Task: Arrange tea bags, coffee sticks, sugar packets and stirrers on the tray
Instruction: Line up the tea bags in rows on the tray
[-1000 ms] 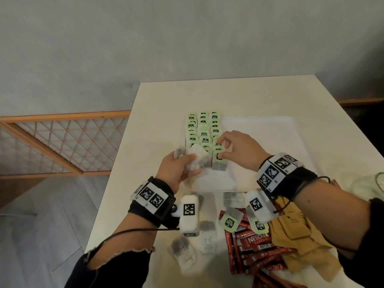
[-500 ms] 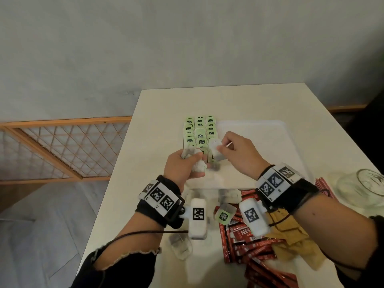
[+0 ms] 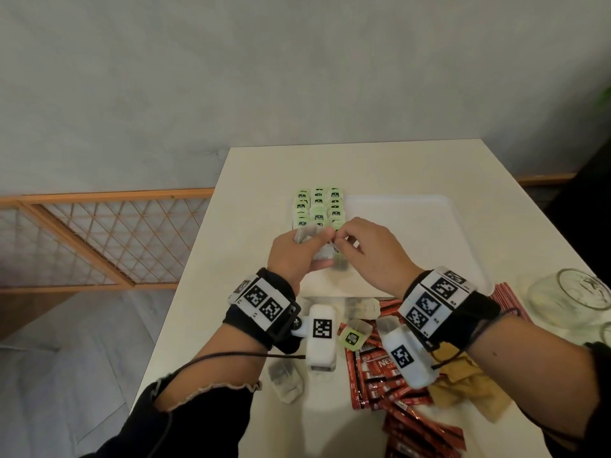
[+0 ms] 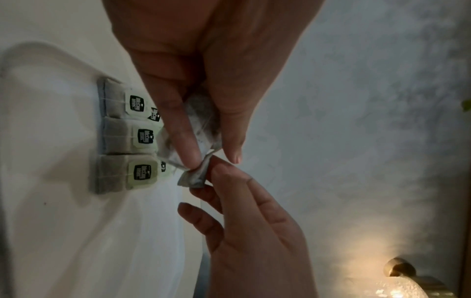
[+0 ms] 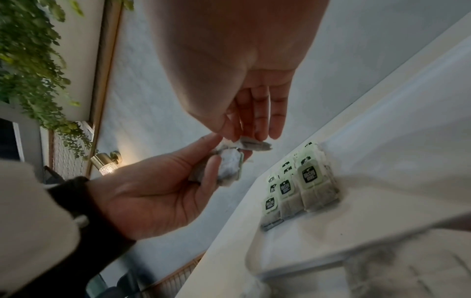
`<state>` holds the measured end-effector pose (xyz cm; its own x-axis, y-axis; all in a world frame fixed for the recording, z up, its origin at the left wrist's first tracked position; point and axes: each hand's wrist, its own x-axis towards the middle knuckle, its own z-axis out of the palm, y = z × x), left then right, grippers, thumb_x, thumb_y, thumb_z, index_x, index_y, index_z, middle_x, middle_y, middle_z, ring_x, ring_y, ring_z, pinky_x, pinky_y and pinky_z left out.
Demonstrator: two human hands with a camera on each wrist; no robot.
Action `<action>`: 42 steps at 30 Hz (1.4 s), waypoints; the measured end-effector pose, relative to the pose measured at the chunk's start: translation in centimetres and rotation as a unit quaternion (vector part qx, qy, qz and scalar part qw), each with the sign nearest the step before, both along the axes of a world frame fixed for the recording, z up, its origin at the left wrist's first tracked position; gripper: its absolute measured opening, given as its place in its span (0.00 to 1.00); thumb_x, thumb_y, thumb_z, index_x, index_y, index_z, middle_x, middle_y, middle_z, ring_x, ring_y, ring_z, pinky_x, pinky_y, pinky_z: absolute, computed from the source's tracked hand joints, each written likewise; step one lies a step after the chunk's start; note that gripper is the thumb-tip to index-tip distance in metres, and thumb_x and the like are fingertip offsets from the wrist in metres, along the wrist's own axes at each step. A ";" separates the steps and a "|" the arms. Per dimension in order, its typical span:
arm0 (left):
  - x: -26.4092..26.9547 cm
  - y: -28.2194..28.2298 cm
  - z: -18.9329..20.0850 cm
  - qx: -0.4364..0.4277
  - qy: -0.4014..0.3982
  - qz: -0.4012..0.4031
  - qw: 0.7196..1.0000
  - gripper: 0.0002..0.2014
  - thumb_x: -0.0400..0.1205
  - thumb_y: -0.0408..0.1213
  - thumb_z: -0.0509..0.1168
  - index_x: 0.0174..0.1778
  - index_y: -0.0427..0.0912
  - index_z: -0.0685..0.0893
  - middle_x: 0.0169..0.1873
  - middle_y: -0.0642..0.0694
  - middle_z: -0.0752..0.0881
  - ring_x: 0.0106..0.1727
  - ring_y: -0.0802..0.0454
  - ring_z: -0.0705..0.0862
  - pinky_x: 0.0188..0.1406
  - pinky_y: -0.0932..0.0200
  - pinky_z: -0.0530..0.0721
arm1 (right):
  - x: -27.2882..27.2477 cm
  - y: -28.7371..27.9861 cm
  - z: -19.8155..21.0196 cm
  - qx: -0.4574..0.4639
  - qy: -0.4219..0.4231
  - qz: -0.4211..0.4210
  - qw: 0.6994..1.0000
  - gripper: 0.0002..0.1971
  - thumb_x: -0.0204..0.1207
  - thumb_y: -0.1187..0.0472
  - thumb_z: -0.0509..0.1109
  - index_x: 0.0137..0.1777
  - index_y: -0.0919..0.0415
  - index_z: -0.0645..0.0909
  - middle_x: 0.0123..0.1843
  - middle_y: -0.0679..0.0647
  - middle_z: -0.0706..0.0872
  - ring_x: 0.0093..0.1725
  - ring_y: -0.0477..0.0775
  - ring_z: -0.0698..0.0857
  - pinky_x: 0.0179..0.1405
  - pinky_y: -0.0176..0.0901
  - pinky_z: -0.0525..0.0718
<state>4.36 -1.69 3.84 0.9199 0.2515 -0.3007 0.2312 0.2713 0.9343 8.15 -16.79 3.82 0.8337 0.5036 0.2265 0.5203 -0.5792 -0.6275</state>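
Rows of green-tagged tea bags (image 3: pixel 318 208) lie along the left side of the white tray (image 3: pixel 406 226); the left wrist view shows them as tea bags (image 4: pixel 127 137) on the tray (image 4: pixel 51 181). Above the tray's near left part my left hand (image 3: pixel 297 256) grips a small stack of tea bags (image 4: pixel 201 121), thumb on top. My right hand (image 3: pixel 370 252) pinches the corner of one tea bag (image 4: pixel 195 177) at the tip of that stack. In the right wrist view the stack (image 5: pixel 229 167) and the pinched bag (image 5: pixel 254 144) hang above the tray's rows (image 5: pixel 300 185).
Loose tea bags (image 3: pixel 284 380) lie on the table in front of the tray. Red coffee sticks (image 3: pixel 380 378) and brown packets (image 3: pixel 463 388) are piled at the near right. A glass jar (image 3: pixel 568 292) stands at the right edge. The tray's right half (image 3: pixel 429 246) is bare.
My right hand has left the tea bag rows on the tray and come back to the left hand's stack, where it now pinches one bag. The camera view has tilted.
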 end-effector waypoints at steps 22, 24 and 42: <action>0.9 5.8 -3.1 0.078 0.044 0.070 0.994 0.05 0.81 0.36 0.70 0.45 0.38 0.86 0.50 0.40 0.91 0.46 0.44 0.88 0.34 0.55 0.88 | 3.8 1.4 -5.1 -0.049 0.151 -0.042 0.986 0.02 0.76 0.58 0.75 0.42 0.52 0.89 0.41 0.47 0.90 0.40 0.44 0.85 0.42 0.35 0.79; 1.1 6.1 -3.3 0.070 0.046 0.080 0.993 0.04 0.81 0.36 0.69 0.44 0.39 0.85 0.50 0.42 0.91 0.47 0.45 0.88 0.35 0.54 0.88 | 4.5 2.0 -5.2 -0.050 0.133 -0.054 0.988 0.02 0.75 0.57 0.75 0.42 0.50 0.89 0.42 0.45 0.89 0.42 0.45 0.85 0.44 0.37 0.80; 1.6 2.8 -1.3 -0.071 0.054 0.068 0.994 0.09 0.85 0.42 0.66 0.55 0.42 0.87 0.52 0.46 0.92 0.38 0.54 0.88 0.36 0.60 0.88 | 3.4 3.5 -1.3 0.067 0.200 -0.040 0.977 0.11 0.73 0.47 0.76 0.46 0.54 0.89 0.42 0.46 0.89 0.42 0.41 0.84 0.44 0.34 0.80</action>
<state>5.99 1.06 2.54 0.8407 0.3201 -0.4368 0.2795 0.4343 0.8563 11.58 -13.27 2.49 0.9044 0.4216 -0.0663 0.1741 -0.5062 -0.8446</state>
